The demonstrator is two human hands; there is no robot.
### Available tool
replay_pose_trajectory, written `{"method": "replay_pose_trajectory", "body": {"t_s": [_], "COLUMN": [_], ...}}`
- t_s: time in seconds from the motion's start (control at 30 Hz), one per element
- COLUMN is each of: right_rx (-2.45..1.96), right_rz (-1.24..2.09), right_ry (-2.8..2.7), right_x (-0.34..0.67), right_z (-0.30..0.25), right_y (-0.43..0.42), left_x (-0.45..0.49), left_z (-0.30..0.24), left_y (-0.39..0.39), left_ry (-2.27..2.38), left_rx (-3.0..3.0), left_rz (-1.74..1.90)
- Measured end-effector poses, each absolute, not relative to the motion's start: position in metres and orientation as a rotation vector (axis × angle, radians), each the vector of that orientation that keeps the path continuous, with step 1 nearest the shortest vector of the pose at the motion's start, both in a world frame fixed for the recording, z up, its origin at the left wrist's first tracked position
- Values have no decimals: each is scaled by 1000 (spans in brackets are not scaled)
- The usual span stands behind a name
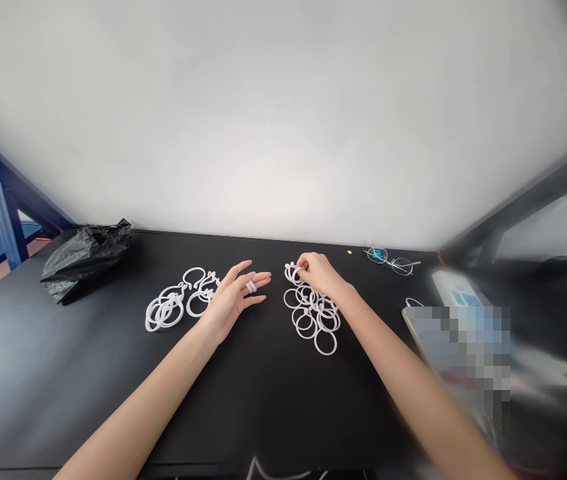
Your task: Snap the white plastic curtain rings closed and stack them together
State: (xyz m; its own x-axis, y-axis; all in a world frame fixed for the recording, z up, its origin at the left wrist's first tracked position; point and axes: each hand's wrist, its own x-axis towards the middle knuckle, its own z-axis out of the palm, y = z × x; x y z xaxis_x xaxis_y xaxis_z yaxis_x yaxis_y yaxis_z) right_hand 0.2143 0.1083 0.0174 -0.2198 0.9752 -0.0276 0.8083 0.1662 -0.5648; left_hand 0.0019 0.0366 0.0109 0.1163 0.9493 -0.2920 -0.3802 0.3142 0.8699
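Note:
My right hand [317, 272] is closed in a pinch on white plastic rings [293, 273] with small knobbed ends, at the far end of the right pile. Below it, several more white rings [325, 343] lie overlapping on the black table. My left hand [233, 299] is palm up with its fingers spread. A small white double band [251, 287] sits across one of its fingers; whether it is worn or part of a ring I cannot tell. Just left of that hand lies another loose pile of white rings [164, 310], some with gaps and knobbed ends.
A crumpled black plastic bag [88, 257] rests at the back left of the black table [263, 413]. Eyeglasses [391, 261] lie at the back right. A white box [456, 290] and a blurred-out flat object [463, 353] are on the right. A pale wall [263, 133] rises behind.

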Motion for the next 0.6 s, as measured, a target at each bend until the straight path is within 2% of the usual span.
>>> {"method": "replay_pose_trajectory", "body": {"t_s": [0.1,0.4,0.6], "right_rx": [-1621,-1233,-1215], "right_rz": [781,1511,1428], "right_ry": [-2050,-1441,-1379], "right_x": [209,196,208], "right_z": [26,32,21], "right_y": [97,49,37], "left_x": [6,17,18], "left_z": [10,15,20], "left_y": [33,19,17], "left_ry": [963,907,828], "left_rx": [737,907,825], "left_rz": [1128,934,899]}}
